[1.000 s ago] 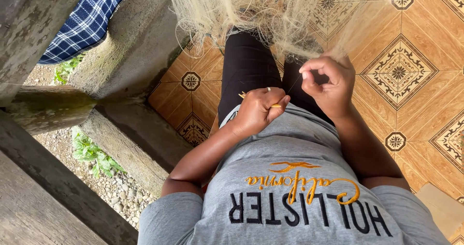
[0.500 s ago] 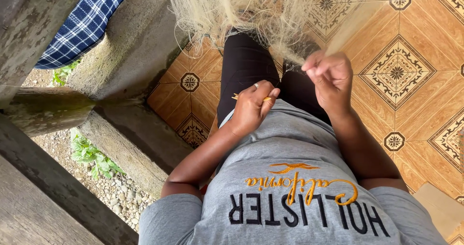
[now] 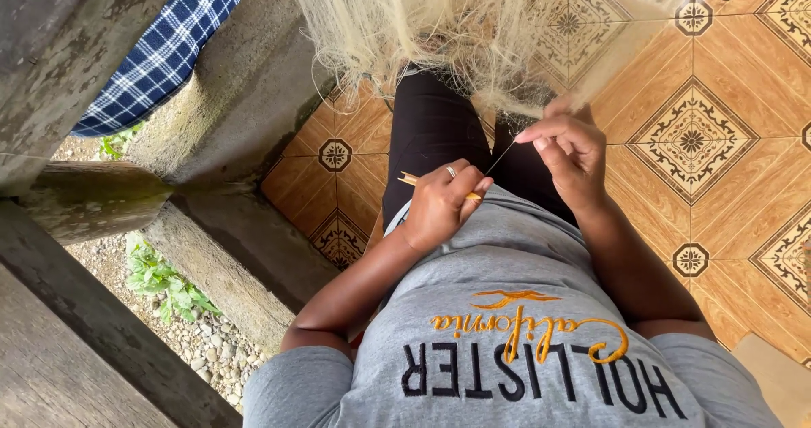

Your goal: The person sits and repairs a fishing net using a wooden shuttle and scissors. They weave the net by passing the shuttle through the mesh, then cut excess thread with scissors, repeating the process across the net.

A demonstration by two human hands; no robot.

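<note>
A person's left hand (image 3: 439,204) is curled around a slim yellow netting needle (image 3: 411,179), its tip poking out past the knuckles, while the right hand (image 3: 574,153) pinches a fine thread (image 3: 500,158) between thumb and fingertips. The thread runs taut and short between the two hands, just above the lap. Above them hangs a pale fishing net (image 3: 439,31), its loose lower edge brushing the right hand and draping over the black trousers (image 3: 431,128). By the look of it, the work stands at drawing a stitch or knot tight in the mesh; the move to follow would call for a steady pull and a sure eye for the right loop. A ring (image 3: 452,172) shows on the left hand. Patterned orange floor tiles (image 3: 701,141) spread to the right; a concrete ledge (image 3: 228,98) and blue checked cloth (image 3: 169,52) lie to the left. The knot itself is too small to make out, the needle's length is hidden in the fist, and the net's top is cut off.
</note>
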